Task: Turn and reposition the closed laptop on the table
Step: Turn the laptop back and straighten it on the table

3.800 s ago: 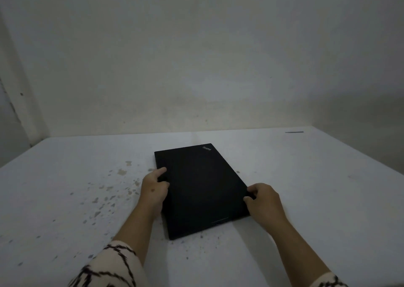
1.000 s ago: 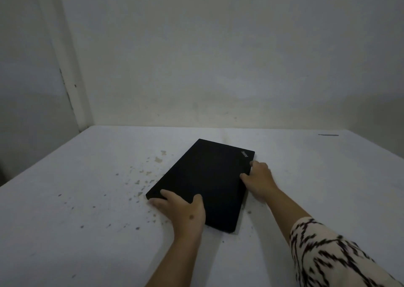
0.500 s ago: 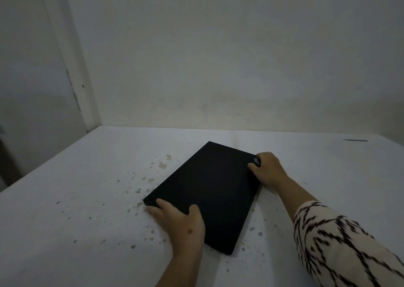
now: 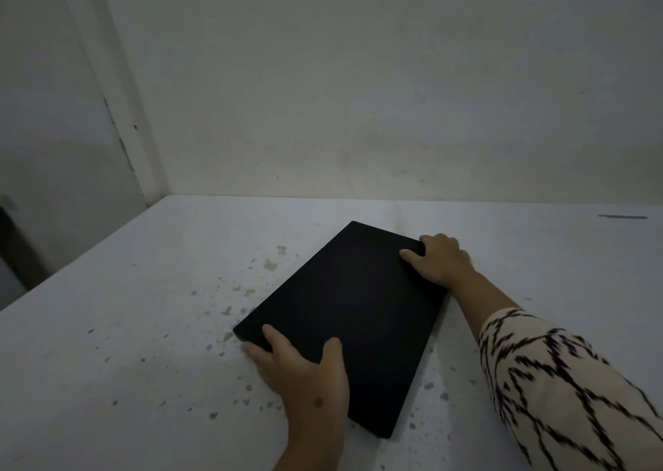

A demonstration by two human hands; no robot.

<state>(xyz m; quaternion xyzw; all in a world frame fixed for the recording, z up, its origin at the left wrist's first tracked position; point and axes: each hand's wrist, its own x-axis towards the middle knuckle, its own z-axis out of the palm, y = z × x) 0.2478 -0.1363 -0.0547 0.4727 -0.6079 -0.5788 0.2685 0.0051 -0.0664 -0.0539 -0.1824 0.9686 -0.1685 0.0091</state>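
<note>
Both hands grasp the closed laptop (image 4: 353, 323): the left hand (image 4: 305, 373) clasps its near-left corner, the right hand (image 4: 443, 260) its far-right corner. It lies flat and skewed on the speckled desk (image 4: 143, 327), near the wall (image 4: 358, 93).

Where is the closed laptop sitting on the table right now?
In the head view, the closed laptop lies flat and skewed mid-table, the left hand at its near-left corner and the right hand at its far-right corner.

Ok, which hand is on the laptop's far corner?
The right hand, the one with the patterned sleeve: it grips the far right corner of the laptop. The left hand holds the near left corner, closer to the camera.
</note>
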